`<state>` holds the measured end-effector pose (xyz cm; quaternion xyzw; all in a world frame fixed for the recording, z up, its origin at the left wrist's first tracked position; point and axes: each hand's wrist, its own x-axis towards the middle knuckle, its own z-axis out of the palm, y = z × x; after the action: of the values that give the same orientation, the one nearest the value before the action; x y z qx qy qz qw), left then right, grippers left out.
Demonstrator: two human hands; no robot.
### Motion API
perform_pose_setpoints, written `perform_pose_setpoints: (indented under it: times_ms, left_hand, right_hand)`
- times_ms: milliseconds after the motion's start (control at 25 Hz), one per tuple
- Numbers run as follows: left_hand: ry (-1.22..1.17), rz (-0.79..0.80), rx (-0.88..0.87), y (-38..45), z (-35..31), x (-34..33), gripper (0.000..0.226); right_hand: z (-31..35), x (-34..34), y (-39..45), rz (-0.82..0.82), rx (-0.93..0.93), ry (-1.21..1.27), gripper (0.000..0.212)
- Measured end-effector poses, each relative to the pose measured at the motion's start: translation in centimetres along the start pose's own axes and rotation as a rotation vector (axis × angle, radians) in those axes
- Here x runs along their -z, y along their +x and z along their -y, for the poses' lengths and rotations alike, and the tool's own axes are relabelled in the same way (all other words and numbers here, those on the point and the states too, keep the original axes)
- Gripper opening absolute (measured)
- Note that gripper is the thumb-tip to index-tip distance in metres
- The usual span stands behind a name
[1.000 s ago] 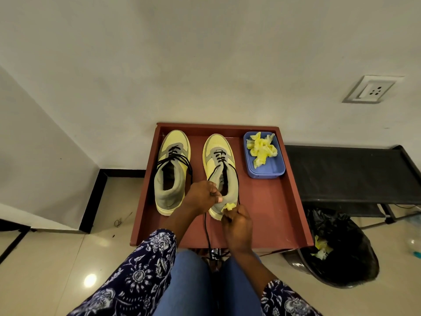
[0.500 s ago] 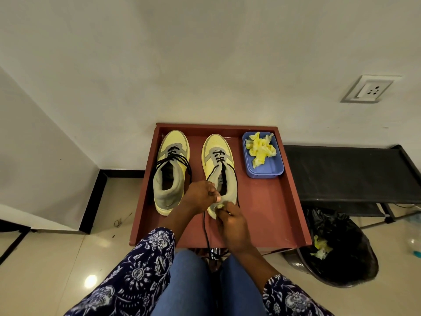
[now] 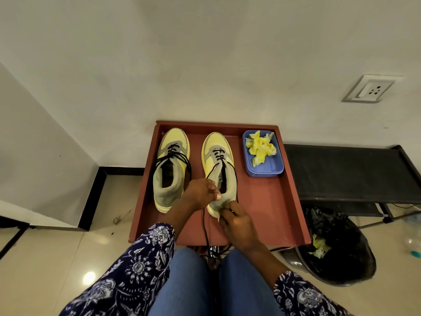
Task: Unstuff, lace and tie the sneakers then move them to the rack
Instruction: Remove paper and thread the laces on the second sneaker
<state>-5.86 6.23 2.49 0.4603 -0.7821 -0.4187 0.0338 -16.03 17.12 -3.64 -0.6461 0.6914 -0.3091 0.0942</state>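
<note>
Two yellow-and-grey sneakers stand toes away from me on a red-brown tray table (image 3: 268,213). The left sneaker (image 3: 170,169) has its black lace looped loosely over the opening. The right sneaker (image 3: 219,165) is laced only near the toe. My left hand (image 3: 200,193) grips the right sneaker's collar on its left side. At the heel my right hand (image 3: 237,222) pinches the black lace (image 3: 205,229), which hangs down over the tray's front edge. A second lace strand runs along the shoe's right side.
A blue tray (image 3: 264,171) with crumpled yellow paper (image 3: 260,147) sits at the table's back right. A black rack (image 3: 346,172) stands to the right. Below it is a black-lined bin (image 3: 337,252) with yellow paper scraps. A wall socket (image 3: 370,88) is up right.
My right hand has drawn slightly up and left against the right sneaker's heel. The yellow bit seen at my fingertips a second ago is no longer visible. My left hand has stayed put.
</note>
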Motion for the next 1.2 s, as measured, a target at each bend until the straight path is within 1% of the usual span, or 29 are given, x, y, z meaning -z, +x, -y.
perform_pose_setpoints:
  times_ms: [40, 80, 120, 200, 240, 280, 440, 520, 600, 680, 720, 760, 800, 840, 880, 920, 960, 1000, 1040, 1120, 1200]
  left_hand:
    - [0.004, 0.001, -0.003, 0.1, 0.0, 0.0, 0.022]
    - [0.010, 0.005, -0.003, 0.1, 0.0, 0.1, 0.023]
    - [0.013, 0.012, -0.002, 0.2, 0.0, 0.1, 0.023]
    - [0.013, 0.016, -0.001, 0.4, 0.1, 0.0, 0.024]
    - [0.010, 0.017, 0.002, 0.5, 0.2, 0.0, 0.024]
    - [0.005, 0.019, 0.008, 0.6, 0.3, -0.1, 0.024]
    - [-0.013, 0.040, 0.029, 0.9, 0.7, 0.0, 0.024]
    - [-0.016, 0.047, 0.029, 0.9, 0.6, -0.1, 0.024]
    - [-0.024, 0.047, 0.037, 0.9, 0.5, -0.2, 0.023]
    - [-0.033, 0.051, 0.050, 0.9, 0.6, -0.2, 0.022]
    - [-0.035, 0.056, 0.054, 1.0, 0.6, -0.2, 0.022]
    - [-0.035, 0.060, 0.056, 1.1, 0.6, -0.2, 0.021]
    - [-0.035, 0.060, 0.056, 1.1, 0.7, -0.3, 0.021]
    - [-0.037, 0.059, 0.057, 1.1, 0.8, -0.3, 0.021]
    - [-0.042, 0.055, 0.059, 1.1, 1.0, -0.3, 0.021]
    - [-0.051, 0.050, 0.061, 1.1, 1.1, -0.4, 0.021]
    - [-0.057, 0.045, 0.059, 1.1, 1.2, -0.5, 0.021]
    - [-0.064, 0.041, 0.053, 1.1, 1.2, -0.5, 0.022]
    - [-0.073, 0.038, 0.047, 1.0, 1.2, -0.6, 0.022]
    - [-0.100, 0.027, 0.035, 0.9, 1.4, -0.8, 0.023]
    - [-0.113, -0.008, 0.010, 0.7, 1.7, -1.2, 0.022]
  right_hand:
    - [0.2, 0.2, 0.3, -0.067, 0.059, -0.007, 0.019]
    - [0.3, 0.0, 0.4, -0.067, 0.082, -0.008, 0.019]
    - [0.3, -0.4, 0.2, -0.036, 0.063, 0.003, 0.019]
    - [0.4, -0.7, 0.1, 0.058, -0.127, 0.097, 0.017]
    - [0.3, -1.1, -0.1, 0.097, -0.204, 0.180, 0.013]
    - [0.3, -1.3, -0.2, 0.131, -0.252, 0.207, 0.009]
    - [0.6, -1.9, -0.2, 0.135, -0.314, 0.249, 0.007]
    - [0.1, -1.9, -0.6, 0.178, -0.290, 0.222, 0.008]
    - [-1.1, -2.1, -1.1, 0.232, -0.298, 0.109, 0.012]
    - [-1.9, -1.7, -1.5, 0.274, -0.360, 0.098, 0.017]
    - [-2.3, -1.4, -1.5, 0.257, -0.353, 0.109, 0.018]
    - [-2.9, -1.0, -1.5, 0.198, -0.354, 0.086, 0.017]
    - [-3.4, -0.4, -1.3, 0.066, -0.365, 0.090, 0.015]
    - [-3.8, 0.1, -0.9, -0.058, -0.427, 0.151, 0.015]
    - [-3.8, 0.8, -0.3, -0.166, -0.532, 0.272, 0.015]
    - [-3.8, 1.4, 0.4, -0.229, -0.651, 0.425, 0.015]
    - [-3.8, 1.4, 1.1, -0.251, -0.754, 0.572, 0.015]
    - [-3.4, 1.4, 1.9, -0.250, -0.806, 0.659, 0.016]
    - [-3.0, 0.9, 2.3, -0.237, -0.839, 0.684, 0.018]
    - [-1.9, -0.2, 2.4, -0.228, -0.902, 0.635, 0.027]
    - [-0.5, -1.4, 1.7, -0.259, -0.938, 0.536, 0.033]
